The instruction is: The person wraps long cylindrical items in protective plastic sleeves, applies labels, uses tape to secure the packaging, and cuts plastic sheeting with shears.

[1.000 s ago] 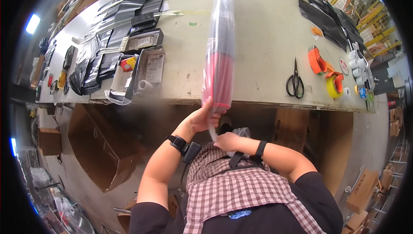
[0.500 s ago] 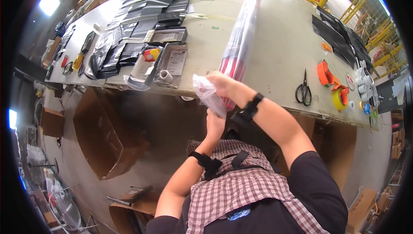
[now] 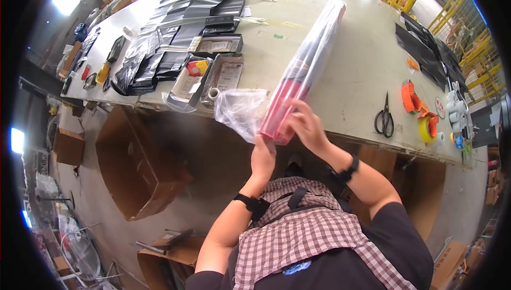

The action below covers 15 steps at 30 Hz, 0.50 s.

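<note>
Long wrapped roll (image 3: 303, 74) now angled on counter (image 3: 351, 77); right hand (image 3: 304, 126) clamped on end, left hand (image 3: 263, 157) pinching loose plastic (image 3: 242, 110) — bag end now bunched, closing.

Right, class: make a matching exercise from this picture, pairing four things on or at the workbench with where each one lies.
Things:
1. black-handled scissors
2. yellow tape roll
3. long red tube in clear plastic wrap
4. flat black bags

Places:
A. table's far left
B. between the tube and the tape
C. under the right hand
D. table's right edge

Pairs: 1-B, 2-D, 3-C, 4-A
</note>
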{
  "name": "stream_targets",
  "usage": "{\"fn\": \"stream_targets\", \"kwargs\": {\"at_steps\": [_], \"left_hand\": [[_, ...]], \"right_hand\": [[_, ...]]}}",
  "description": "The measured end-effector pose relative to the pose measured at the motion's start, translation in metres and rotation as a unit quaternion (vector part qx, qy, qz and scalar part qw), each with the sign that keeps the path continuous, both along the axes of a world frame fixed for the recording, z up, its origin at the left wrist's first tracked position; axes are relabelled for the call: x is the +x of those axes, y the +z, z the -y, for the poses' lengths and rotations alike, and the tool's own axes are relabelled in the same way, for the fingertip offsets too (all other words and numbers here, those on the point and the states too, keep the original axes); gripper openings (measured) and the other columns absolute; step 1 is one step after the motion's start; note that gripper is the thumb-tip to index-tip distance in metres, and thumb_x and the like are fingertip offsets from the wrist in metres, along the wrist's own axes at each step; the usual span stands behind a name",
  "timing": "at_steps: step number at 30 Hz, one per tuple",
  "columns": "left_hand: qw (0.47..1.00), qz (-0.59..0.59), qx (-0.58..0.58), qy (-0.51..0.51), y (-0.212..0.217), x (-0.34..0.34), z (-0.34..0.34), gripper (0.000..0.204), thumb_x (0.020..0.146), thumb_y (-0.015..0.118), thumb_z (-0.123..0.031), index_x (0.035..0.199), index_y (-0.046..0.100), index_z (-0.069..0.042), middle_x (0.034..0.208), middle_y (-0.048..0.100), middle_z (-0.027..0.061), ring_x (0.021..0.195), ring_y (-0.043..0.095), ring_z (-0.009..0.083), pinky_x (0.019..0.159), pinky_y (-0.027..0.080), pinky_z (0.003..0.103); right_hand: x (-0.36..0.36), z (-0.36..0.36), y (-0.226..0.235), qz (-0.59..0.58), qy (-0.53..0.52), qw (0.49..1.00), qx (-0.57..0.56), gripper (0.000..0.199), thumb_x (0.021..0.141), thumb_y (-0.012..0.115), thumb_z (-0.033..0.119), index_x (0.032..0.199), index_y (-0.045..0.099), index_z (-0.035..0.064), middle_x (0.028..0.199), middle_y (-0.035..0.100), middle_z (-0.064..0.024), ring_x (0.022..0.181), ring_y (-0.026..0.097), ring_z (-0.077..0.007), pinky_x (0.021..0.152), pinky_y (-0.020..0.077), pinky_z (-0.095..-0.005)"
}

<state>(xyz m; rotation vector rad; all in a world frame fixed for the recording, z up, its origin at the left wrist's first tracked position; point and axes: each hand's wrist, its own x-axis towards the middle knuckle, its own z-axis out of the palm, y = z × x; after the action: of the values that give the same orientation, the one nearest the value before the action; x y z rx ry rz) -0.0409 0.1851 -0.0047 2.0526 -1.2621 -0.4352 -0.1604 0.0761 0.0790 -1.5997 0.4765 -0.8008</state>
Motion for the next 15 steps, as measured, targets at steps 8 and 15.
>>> {"fn": "stream_targets", "kwargs": {"at_steps": [8,15], "left_hand": [[0.335,-0.93,0.116,0.099,-0.017,-0.004,0.018,0.017,0.089,0.041,-0.007,0.1,0.05,0.003,0.091,0.055,0.0103,0.077,0.058,0.0191,0.072,0.057,0.032],[0.671,-0.653,0.295,-0.188,0.002,0.023,0.023,0.031,0.08,0.062,-0.017,0.109,0.056,-0.008,0.09,0.057,0.0015,0.075,0.057,0.0129,0.057,0.051,0.025]], "right_hand": [[-0.041,-0.069,-0.096,-0.199,-0.075,0.943,-0.256,0.054,0.074,0.063,0.009,0.122,0.04,0.0037,0.115,0.048,-0.0234,0.103,0.051,-0.0408,0.085,0.0437,-0.0432],[-0.066,-0.05,-0.092,-0.365,-0.057,0.89,-0.266,0.024,0.077,0.058,0.019,0.097,0.054,0.0068,0.071,0.061,-0.0162,0.067,0.06,-0.0361,0.057,0.0481,-0.0444]]}}
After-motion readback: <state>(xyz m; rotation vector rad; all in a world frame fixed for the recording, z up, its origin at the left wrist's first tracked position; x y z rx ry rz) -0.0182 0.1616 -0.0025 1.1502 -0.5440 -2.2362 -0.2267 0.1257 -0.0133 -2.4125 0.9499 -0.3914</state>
